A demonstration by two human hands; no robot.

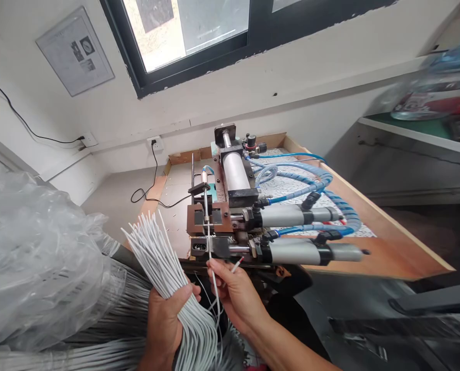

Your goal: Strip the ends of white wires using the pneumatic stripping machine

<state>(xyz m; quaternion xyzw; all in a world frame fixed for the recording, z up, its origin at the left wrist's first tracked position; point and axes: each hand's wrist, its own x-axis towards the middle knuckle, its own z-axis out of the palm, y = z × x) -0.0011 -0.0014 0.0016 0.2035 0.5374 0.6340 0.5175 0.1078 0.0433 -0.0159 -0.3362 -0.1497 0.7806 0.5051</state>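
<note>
A thick bundle of white cables [158, 257] is wrapped in my left hand [168, 314], with the loose ends fanned upward. Between the thumb and fingers of my right hand [233, 291] is a single white cable [215, 283], its upper end reaching into the machine's front jaws [210, 247]. Another short cable end with a reddish tip [238, 264] sticks out above that hand's fingers. The machine [236, 172] has silver cylinders [295, 216] and blue air hoses [322, 178].
Wooden edging [369, 206] borders the bench around the machine. Clear plastic wrapping [40, 257] and more cable bundles [114, 309] lie at the left. At the right a green shelf [419, 123] holds a large bottle [434, 100]. A black power cord crosses the bench.
</note>
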